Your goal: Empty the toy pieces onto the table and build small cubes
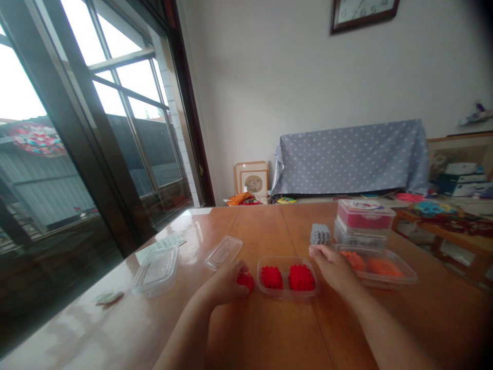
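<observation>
Grey block (320, 234) in right hand (329, 263) has stacked boxes (364, 221) and orange-filled tub (409, 275) alongside.

Near the middle of the desk (269, 336), a tub (285, 296) with two blocks (301, 278) inside, side by side. Just left, in the left grip (227, 283), another block (245, 281); behind that, a lid (223, 253). Farther left, a second container (157, 270), with a sheet (169, 243) behind. Right of the tub, in the right grip (330, 261), a further block (320, 235). Farther right, a third container (410, 276) with two pieces (385, 266) inside, and stacked boxes (365, 221) behind. Beyond the desk, a cloth (346, 159).
</observation>
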Motion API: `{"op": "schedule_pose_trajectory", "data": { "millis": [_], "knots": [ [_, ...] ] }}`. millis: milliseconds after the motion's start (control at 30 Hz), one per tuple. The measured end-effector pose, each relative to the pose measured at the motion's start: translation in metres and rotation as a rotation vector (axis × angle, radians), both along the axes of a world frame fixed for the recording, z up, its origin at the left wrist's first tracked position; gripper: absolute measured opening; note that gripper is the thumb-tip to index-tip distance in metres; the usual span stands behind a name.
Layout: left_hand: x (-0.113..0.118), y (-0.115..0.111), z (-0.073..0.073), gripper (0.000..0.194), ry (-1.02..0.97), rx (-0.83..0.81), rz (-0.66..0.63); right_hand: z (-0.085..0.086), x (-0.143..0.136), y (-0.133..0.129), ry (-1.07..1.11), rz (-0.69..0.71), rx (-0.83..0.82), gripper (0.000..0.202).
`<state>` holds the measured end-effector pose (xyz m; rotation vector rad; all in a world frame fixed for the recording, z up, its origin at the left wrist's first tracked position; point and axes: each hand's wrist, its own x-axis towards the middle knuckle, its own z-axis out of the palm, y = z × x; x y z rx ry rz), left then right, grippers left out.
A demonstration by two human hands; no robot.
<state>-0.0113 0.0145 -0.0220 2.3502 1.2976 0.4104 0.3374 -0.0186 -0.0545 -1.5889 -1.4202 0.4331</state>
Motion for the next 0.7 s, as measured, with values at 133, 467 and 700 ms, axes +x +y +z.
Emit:
{"op": "schedule_pose_trajectory", "data": {
  "millis": [133, 467, 700],
  "knots": [
    [-0.001, 0.006, 0.001, 0.02, -0.182, 0.164, 0.113, 0.0, -0.002, -0.001, 0.001, 0.013, 0.008, 0.043],
    [0.057, -0.022, 0.022, 0.028, -0.246, 0.189, -0.051, -0.002, -0.004, -0.001, -0.013, 0.035, 0.005, 0.045],
    [0.066, -0.019, 0.015, 0.033, -0.122, 0.169, -0.071, 0.0, -0.005, -0.001, -0.002, 0.044, -0.009, 0.047]
  ]
}}
